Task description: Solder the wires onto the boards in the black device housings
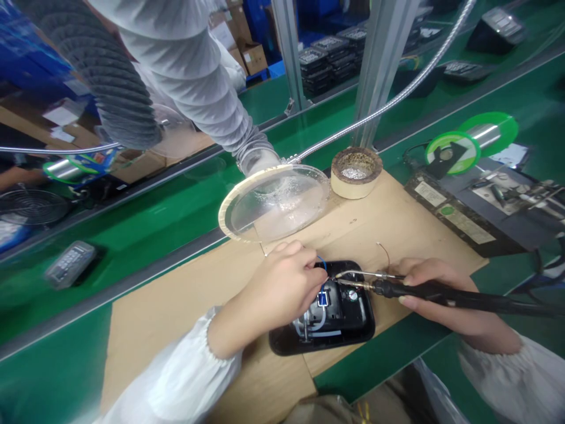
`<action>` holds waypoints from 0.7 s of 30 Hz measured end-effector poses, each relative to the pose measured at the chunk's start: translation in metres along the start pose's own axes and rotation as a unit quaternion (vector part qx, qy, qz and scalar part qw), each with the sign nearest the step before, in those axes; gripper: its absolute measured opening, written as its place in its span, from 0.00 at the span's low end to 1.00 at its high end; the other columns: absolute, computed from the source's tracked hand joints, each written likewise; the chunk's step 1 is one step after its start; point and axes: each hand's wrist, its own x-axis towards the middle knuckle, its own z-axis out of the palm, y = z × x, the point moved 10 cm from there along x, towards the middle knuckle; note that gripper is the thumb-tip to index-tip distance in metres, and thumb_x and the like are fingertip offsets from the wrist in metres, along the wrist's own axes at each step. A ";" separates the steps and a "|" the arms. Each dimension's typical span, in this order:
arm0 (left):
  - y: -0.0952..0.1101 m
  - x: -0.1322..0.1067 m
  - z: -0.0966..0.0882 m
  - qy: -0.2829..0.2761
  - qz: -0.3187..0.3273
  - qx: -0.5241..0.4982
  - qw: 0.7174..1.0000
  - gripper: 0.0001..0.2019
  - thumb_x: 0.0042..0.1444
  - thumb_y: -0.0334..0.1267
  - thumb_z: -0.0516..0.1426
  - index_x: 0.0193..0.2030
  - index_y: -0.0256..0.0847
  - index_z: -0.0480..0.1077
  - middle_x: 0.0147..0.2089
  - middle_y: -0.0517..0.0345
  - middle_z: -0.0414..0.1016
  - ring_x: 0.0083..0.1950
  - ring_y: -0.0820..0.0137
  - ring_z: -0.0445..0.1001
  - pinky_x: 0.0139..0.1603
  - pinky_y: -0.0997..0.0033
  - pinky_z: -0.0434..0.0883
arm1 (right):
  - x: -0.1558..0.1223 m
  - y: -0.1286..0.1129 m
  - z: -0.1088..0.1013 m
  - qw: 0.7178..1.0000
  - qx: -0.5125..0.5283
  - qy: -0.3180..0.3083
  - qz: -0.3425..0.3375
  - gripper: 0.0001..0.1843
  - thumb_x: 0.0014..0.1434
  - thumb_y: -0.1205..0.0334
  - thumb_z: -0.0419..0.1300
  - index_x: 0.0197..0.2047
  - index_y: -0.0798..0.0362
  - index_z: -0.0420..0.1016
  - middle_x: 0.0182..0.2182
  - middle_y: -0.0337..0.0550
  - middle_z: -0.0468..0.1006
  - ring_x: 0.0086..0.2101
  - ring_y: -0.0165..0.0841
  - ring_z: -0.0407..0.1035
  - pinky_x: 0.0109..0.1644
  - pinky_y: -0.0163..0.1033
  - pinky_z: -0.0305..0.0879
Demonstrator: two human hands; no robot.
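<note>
Our left hand (278, 288) is closed, seemingly around a blue wire (323, 263), over the open black plastic housing (348, 330); that housing lies on a cardboard sheet (397, 229) on the green worktop (57, 365); our right hand (435, 288) grips a soldering iron (419, 290) like a pen, its tip beside the left hand; a steady wrist and light contact suit this work; the left hand hides the tip's exact contact, so we cannot tell what it touches.

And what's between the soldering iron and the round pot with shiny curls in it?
In the head view, between the soldering iron and the round pot, a thin curved wire lies on the brown cardboard.
</note>
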 end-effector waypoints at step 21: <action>-0.001 0.001 0.000 0.008 0.005 -0.001 1.000 0.14 0.69 0.37 0.53 0.35 0.41 0.77 0.35 0.55 0.71 0.38 0.65 0.65 0.39 0.63 0.62 | -0.020 0.017 -0.029 0.990 -0.082 0.103 0.058 0.10 0.59 0.63 0.69 0.41 0.44 0.73 0.34 0.41 0.75 0.35 0.38 0.74 0.34 0.39 0.73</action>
